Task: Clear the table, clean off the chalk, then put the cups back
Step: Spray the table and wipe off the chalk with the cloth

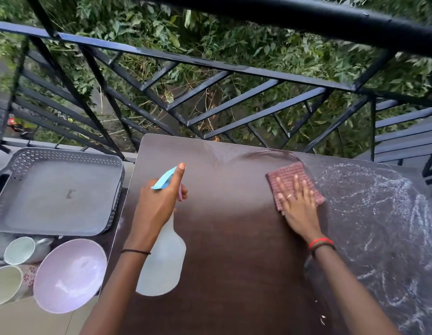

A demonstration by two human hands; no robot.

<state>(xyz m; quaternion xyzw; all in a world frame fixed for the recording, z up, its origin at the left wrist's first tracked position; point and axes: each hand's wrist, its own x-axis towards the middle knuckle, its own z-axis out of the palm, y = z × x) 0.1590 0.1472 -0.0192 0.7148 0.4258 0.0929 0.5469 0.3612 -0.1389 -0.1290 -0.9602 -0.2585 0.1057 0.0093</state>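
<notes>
Smearing the right half of the dark brown tabletop (234,250), white chalk scribble (379,213) is met by a pink waffle cloth (286,174), pressed under the flat, spread right hand (298,204). A translucent spray bottle (161,262) is gripped ready by the left hand (159,201); cups (19,250) are parked left.

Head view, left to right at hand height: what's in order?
Grey tray → left hand on the spray bottle → right hand flat on the pink cloth → chalk marks on the table.
</notes>
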